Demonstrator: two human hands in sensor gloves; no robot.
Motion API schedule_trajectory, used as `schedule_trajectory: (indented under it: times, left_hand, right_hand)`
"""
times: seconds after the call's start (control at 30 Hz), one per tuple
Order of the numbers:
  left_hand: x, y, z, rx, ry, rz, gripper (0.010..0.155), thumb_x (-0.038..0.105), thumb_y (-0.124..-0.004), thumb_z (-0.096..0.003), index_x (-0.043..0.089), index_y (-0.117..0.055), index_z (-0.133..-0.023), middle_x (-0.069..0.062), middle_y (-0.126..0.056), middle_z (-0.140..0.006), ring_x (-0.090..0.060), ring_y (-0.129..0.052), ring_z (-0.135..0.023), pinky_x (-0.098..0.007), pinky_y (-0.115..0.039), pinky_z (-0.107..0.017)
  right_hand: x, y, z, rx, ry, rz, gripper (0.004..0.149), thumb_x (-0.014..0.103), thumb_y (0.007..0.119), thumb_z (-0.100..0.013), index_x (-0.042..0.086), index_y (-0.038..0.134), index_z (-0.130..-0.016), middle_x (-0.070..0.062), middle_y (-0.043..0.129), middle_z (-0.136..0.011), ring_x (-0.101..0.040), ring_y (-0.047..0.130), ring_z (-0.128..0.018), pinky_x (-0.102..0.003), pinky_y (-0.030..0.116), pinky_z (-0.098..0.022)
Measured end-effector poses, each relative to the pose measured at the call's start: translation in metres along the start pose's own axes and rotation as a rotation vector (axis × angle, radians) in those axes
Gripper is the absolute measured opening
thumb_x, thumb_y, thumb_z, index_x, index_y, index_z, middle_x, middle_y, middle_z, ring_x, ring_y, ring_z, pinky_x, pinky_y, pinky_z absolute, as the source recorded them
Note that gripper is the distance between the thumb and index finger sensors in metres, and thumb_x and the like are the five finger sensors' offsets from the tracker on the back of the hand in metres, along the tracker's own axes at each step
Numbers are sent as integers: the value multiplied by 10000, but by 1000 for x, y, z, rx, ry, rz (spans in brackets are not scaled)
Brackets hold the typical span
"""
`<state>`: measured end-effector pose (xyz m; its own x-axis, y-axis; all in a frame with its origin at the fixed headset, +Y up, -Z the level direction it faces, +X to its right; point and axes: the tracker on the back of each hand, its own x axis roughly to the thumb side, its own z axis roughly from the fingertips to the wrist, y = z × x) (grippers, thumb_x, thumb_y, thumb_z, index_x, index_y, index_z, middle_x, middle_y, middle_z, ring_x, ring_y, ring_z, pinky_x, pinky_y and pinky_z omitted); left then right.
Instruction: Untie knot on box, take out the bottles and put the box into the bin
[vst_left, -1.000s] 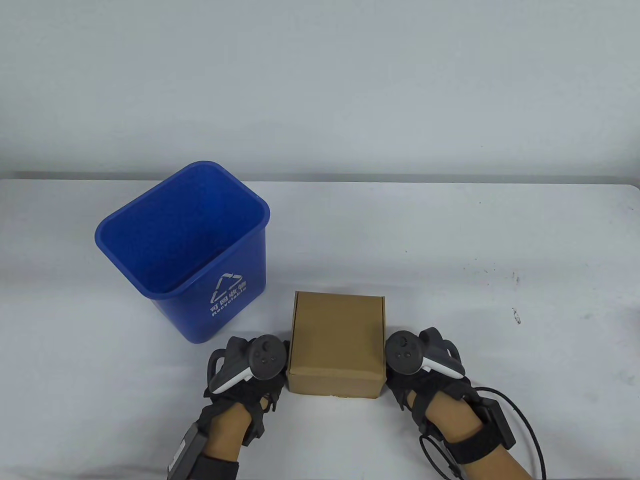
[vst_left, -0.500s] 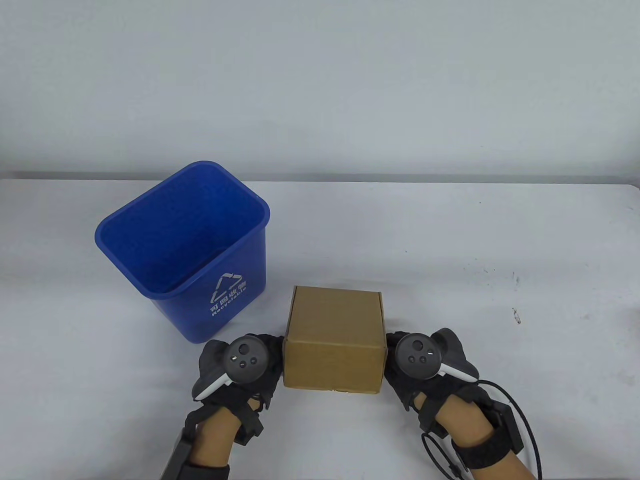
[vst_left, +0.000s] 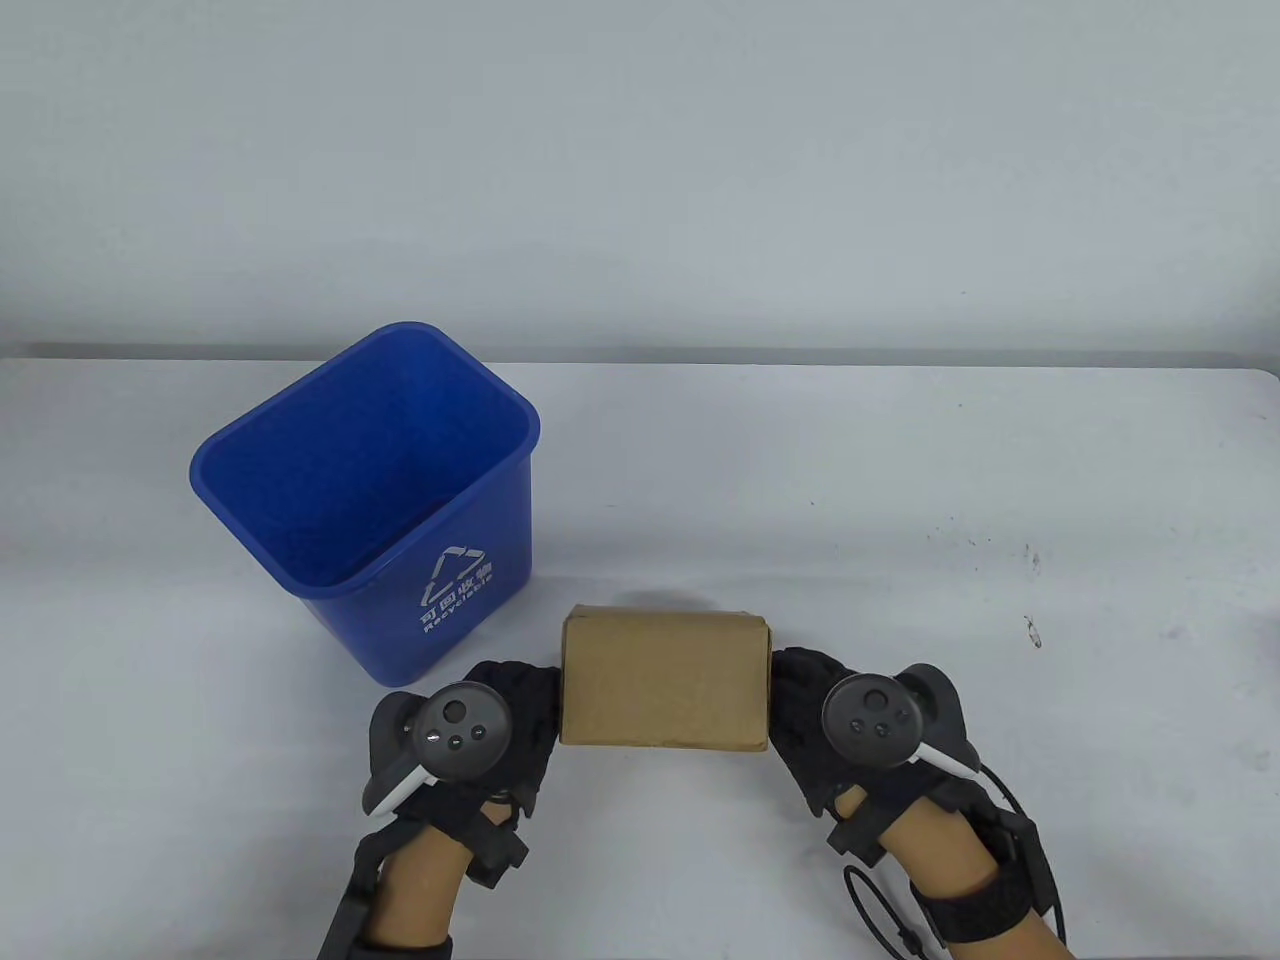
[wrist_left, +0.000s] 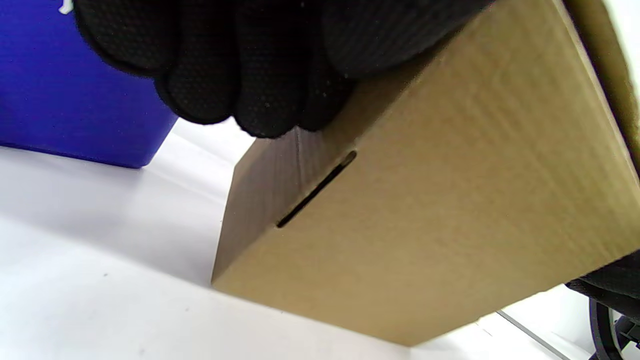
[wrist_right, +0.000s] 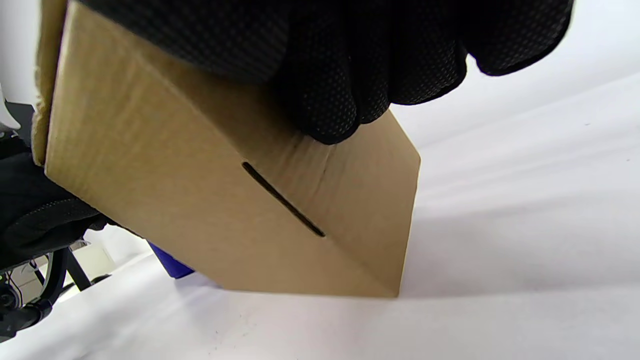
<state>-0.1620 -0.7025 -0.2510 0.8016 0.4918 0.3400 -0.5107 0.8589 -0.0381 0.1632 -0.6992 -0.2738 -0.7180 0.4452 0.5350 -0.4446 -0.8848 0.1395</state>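
A plain brown cardboard box (vst_left: 660, 680) is held between my two hands near the table's front edge. It tilts away from me: its near side is raised and its far bottom edge rests on the table. My left hand (vst_left: 520, 695) grips its left side and my right hand (vst_left: 795, 700) its right side. In the left wrist view the gloved fingers (wrist_left: 240, 90) lie on the side face of the box (wrist_left: 425, 200), whose underside with a slot shows. The right wrist view shows the same: fingers (wrist_right: 350, 75) on the box (wrist_right: 175, 200). The blue bin (vst_left: 450, 600) stands upright at the left.
The bin (wrist_left: 75, 110) is close to the box's left rear corner, its opening facing up. The white table (vst_left: 900, 500) stretches to the right and back, with a few small dark marks at the right. A cable trails from my right wrist.
Both hands have tipped the box forward, raising its near side off the table, so its top now looks much shorter. The wrists have swung outward. The bin has not moved.
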Motion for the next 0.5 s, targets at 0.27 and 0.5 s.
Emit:
schedule_trajectory:
  times: [0.27,0.5]
  left_hand:
    - [-1,1,0,13,0,4,477,302,-671,-514,87,-808,-917,-153,-845,-857,-471,-817,-786,-610,-670,-627]
    - [-4,1,0,-68,25,35,498,307,-686,-516,82,-790,-948,-162,-837,-886,-484,-807,-810,-627,-661,-631]
  right_hand:
    - [1,0,0,0,-16,-12,451,262,666,-482,-49,838,-759,-175,730,-939,-515,699,-860,-658,598,-586]
    - [0,-4,1,27,0,-26,457,284,672,-490,-30,842,-773,-168,727,-952,-512,703,-864,-656,601,-587]
